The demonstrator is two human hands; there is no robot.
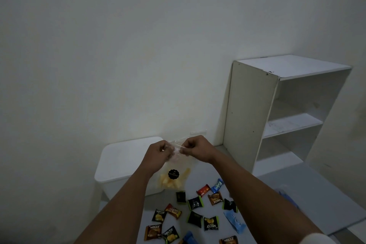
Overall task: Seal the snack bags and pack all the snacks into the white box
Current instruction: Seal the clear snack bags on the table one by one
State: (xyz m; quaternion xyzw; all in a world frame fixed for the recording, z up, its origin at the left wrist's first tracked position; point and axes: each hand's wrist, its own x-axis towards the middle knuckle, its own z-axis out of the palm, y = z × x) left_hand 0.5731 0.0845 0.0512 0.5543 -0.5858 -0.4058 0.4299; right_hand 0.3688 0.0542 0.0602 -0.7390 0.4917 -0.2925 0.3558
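- Snack bag: a clear plastic bag with yellow pieces at its bottom and a round black label on its front is held up in the air by its top edge, in front of the white box.
- Left hand: the fingers are curled and the top strip of the bag is pinched at its left end.
- Right hand: the fingers are curled likewise, and the same strip is pinched just beside the left hand, so that the two hands nearly touch.
- White box: it is set on the floor against the wall with its lid on, behind and left of the bag.
- Small wrapped snacks: black, brown, red and blue packets are scattered on the pale floor below the forearms, near the box but apart from it.
- White shelf unit: it stands to the right against the wall.
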